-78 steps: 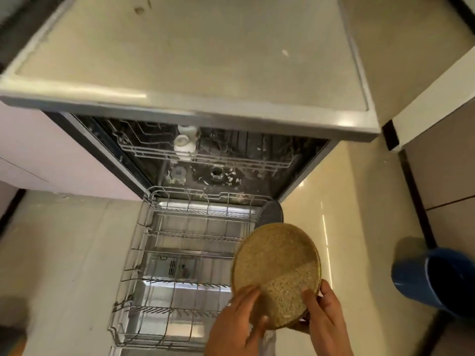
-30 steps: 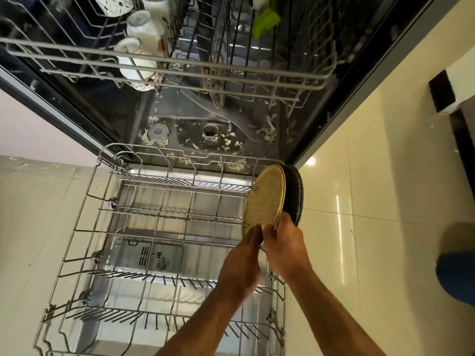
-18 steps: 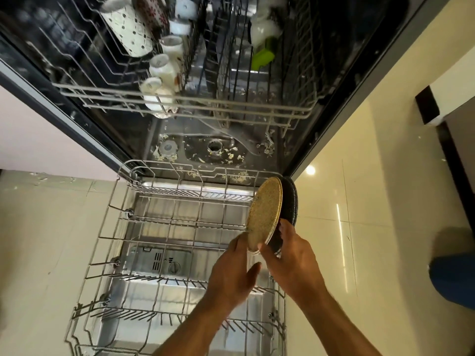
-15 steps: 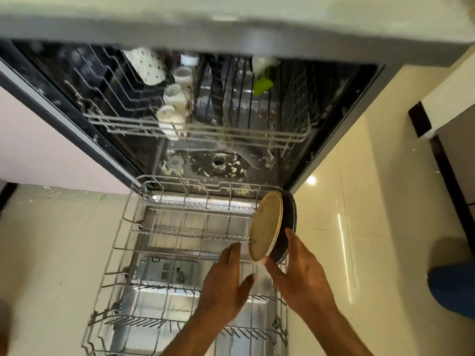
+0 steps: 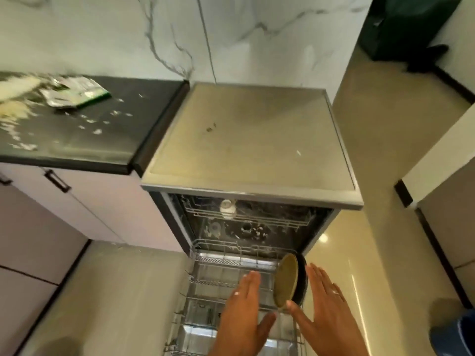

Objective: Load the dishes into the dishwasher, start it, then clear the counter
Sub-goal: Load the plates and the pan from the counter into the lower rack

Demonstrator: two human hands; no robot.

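The open dishwasher [image 5: 253,142] has its lower rack [image 5: 221,276] pulled out over the door. A round tan plate [image 5: 285,280] stands on edge at the rack's right side, against a dark plate [image 5: 302,278] behind it. My left hand [image 5: 244,314] is open, flat, just left of the tan plate. My right hand [image 5: 325,308] is open to the plate's right, thumb near its lower edge, holding nothing. A white cup [image 5: 227,208] sits in the upper rack inside.
The black counter [image 5: 84,140] at left carries food scraps, crumbs and a green-and-silver packet [image 5: 77,93]. Pale cabinet doors [image 5: 84,209] sit beneath it. A blue bin [image 5: 455,335] stands at the lower right floor. A dark object [image 5: 403,24] stands in the far corner.
Both hands let go of the tan plate, which now stands in the rack, and opened and drew apart. The view rose, bringing the counter and the dishwasher top into sight.
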